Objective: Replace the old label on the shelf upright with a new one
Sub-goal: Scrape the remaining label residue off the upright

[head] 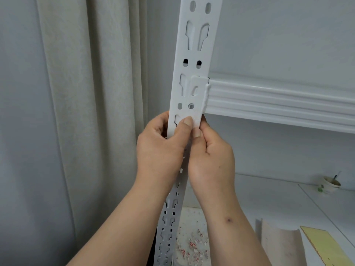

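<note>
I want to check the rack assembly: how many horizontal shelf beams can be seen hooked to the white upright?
1. A single white shelf beam joins the upright on its right side, just above both hands. Lower down, the arms hide part of the upright, so another could be hidden.

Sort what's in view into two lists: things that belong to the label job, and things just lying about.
Belongs to the job:
- shelf upright
- white label on the upright, pressed by both thumbs
- left hand and right hand
- paper scraps below, probably bits of peeled label

Just lying about:
- small cup on the lower surface
- yellow board
- curtain
- shelf beam
</note>
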The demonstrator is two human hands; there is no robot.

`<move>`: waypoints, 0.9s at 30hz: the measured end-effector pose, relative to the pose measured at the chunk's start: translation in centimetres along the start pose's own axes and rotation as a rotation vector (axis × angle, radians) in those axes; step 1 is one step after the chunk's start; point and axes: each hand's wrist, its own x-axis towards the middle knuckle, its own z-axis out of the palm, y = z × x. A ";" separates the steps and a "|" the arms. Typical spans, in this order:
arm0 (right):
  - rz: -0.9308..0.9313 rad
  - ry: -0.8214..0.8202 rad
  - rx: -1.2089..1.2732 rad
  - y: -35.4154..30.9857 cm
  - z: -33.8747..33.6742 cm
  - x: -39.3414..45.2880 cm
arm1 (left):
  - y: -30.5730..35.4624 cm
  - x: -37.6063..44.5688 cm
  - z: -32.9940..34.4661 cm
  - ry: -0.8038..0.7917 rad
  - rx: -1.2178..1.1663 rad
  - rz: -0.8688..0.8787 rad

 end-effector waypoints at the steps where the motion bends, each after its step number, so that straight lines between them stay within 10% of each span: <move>1: 0.003 0.000 0.001 0.0 0.1 0.0 | 0.1 0.0 0.0 0.007 0.005 -0.005; 27: -0.008 -0.018 -0.062 0.1 -0.2 -0.2 | 0.1 -0.2 -0.4 -0.050 -0.045 -0.051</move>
